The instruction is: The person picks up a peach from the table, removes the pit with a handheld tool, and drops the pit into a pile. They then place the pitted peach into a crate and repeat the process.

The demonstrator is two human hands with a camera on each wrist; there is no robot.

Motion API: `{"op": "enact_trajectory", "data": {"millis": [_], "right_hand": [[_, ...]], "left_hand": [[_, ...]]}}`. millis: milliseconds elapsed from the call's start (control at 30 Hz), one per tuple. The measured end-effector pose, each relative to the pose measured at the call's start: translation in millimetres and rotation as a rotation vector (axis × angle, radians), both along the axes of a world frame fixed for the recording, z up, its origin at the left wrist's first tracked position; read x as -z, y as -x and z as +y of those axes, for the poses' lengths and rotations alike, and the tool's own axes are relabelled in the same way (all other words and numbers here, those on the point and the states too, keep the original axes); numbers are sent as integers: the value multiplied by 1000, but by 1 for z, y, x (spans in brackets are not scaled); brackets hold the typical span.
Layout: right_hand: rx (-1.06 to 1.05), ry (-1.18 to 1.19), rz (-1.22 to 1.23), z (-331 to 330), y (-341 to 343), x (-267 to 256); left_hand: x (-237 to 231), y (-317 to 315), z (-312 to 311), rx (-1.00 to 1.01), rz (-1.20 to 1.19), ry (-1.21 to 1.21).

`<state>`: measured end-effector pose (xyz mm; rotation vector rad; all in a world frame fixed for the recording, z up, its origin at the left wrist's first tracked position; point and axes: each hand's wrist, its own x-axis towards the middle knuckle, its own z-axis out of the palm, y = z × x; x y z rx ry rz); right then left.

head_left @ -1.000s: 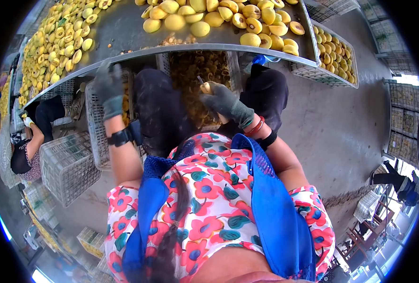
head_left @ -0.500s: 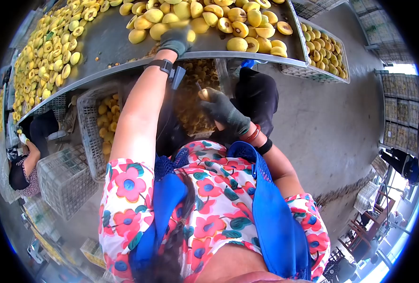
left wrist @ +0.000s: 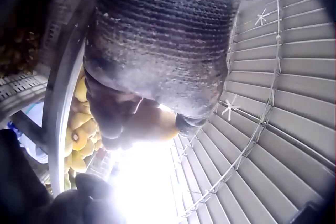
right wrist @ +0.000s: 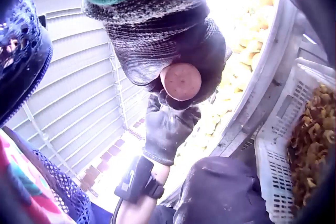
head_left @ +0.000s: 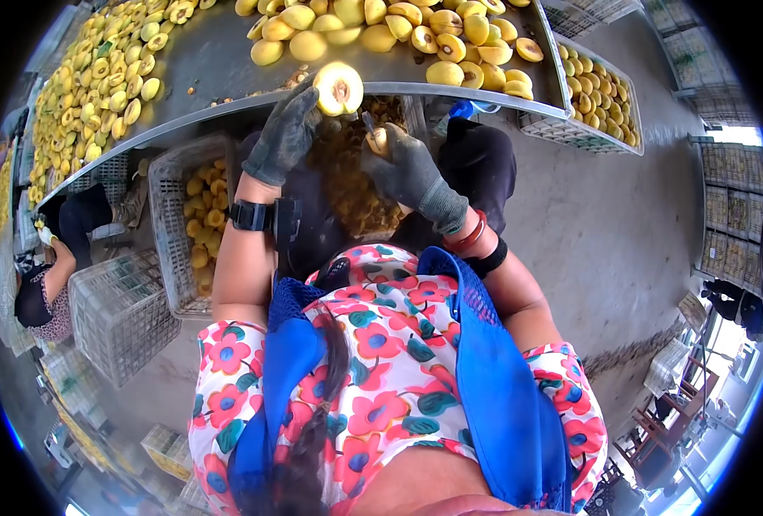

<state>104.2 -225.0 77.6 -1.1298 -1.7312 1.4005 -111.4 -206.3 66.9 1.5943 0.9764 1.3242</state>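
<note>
In the head view the left hand [head_left: 285,138], in a dark glove, holds a halved yellow fruit [head_left: 339,89] by its edge, cut face up, above the table's front rim. Just to its right, the right hand [head_left: 403,172], also gloved, grips a tool by its wooden handle [head_left: 379,142], with a thin metal shaft pointing up toward the fruit. The round end of the handle [right wrist: 181,81] shows in the right wrist view. The left wrist view shows the left glove [left wrist: 157,45] close up, with bright glare below it.
Many halved fruits [head_left: 450,47] lie on the metal table [head_left: 226,64]. Below its edge stands a crate of dark scraps [right wrist: 278,166]. A crate with yellow fruit [head_left: 171,181] is at the left, another [head_left: 600,95] at the right. Another person [head_left: 46,297] sits at far left.
The left hand reached onto the table among the fruits, then came back toward the body with a halved fruit. The right hand stays near the same place with the tool.
</note>
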Motion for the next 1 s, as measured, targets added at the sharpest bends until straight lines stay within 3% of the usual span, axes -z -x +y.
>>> {"op": "enact_trajectory", "data": {"millis": [33, 100, 167, 233, 333, 433, 533, 733, 833, 1000], "right_hand": [[3, -38, 1, -1, 1, -1], [15, -117, 5, -2, 2, -4], [-5, 125, 149, -7, 3, -12], [-18, 270, 241, -10, 2, -21], [-27, 346, 296, -12, 2, -26], [-13, 387, 335, -11, 3, -22], [23, 362, 365, -13, 5, -15], [72, 363, 400, -17, 12, -20], [66, 428, 407, -15, 10, -22], [-11, 512, 410, -12, 8, -27]], "left_hand": [[7, 5, -1, -149, 367, -352], [11, 1, -8, -133, 241, -147], [4, -5, -15, -55, -63, 106], [-37, -23, -21, 80, -540, 406], [-41, -29, -25, 16, -247, 306], [-36, -34, -25, 76, -175, 238], [-41, -44, -29, 65, -307, 300], [-25, -64, -25, -232, -138, 148], [-19, -70, -25, -339, 64, -41], [-22, -72, -22, -366, 63, -171]]}}
